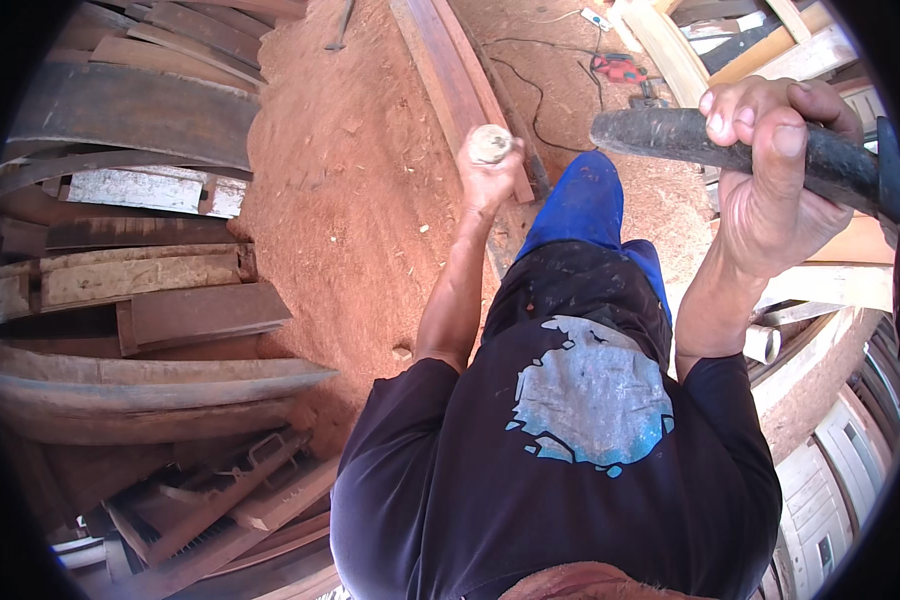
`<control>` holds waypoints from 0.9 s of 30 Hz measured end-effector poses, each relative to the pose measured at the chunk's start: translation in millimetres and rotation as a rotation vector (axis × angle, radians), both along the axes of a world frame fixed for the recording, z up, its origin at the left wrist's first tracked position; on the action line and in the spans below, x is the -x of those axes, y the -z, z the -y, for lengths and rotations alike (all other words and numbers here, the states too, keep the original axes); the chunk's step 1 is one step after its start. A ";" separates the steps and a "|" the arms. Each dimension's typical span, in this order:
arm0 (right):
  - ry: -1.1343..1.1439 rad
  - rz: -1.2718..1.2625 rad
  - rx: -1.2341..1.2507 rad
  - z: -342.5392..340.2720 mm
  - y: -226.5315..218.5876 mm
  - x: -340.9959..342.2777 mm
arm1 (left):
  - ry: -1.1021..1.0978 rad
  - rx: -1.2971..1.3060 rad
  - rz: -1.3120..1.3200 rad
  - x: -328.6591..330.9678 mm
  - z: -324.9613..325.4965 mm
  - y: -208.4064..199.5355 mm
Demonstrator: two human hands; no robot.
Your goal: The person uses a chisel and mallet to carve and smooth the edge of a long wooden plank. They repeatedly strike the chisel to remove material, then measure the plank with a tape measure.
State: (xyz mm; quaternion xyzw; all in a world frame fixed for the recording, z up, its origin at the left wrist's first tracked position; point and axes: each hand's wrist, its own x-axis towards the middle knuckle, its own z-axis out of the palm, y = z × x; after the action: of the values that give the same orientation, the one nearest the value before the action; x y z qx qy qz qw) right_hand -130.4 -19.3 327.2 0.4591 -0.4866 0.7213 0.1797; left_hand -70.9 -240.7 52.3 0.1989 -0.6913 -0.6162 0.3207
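My left hand (490, 180) is closed around an upright chisel, whose pale round wooden handle end (491, 145) points up. Its blade is hidden below my fist. Beneath that hand lies a long reddish-brown wooden beam (438, 70), running away from me. Raised at the right, close to the camera, my right hand (785, 185) grips a hammer by its thick, worn black handle (660, 133). The hammer's dark head (892, 175) is partly cut off by the right rim of the picture. The two hands are well apart.
Sawdust and shavings cover the reddish ground (340, 200). Stacked boards (160, 270) line the left side. A red power tool (620, 68) with a dark cord lies beyond my knee. Pale timbers (660, 45) and white panels (820, 500) stand at the right.
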 end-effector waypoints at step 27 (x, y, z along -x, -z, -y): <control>0.285 -0.143 -0.827 40.2 75.7 9.2 | 0.140 0.030 -0.010 -10.3 8.4 9.7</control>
State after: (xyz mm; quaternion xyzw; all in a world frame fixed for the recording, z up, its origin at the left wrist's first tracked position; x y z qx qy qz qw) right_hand -139.6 -59.5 251.4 0.4693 -0.7791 0.4004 0.1117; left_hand -60.6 -249.1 42.6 0.1424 -0.7112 -0.6275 0.2833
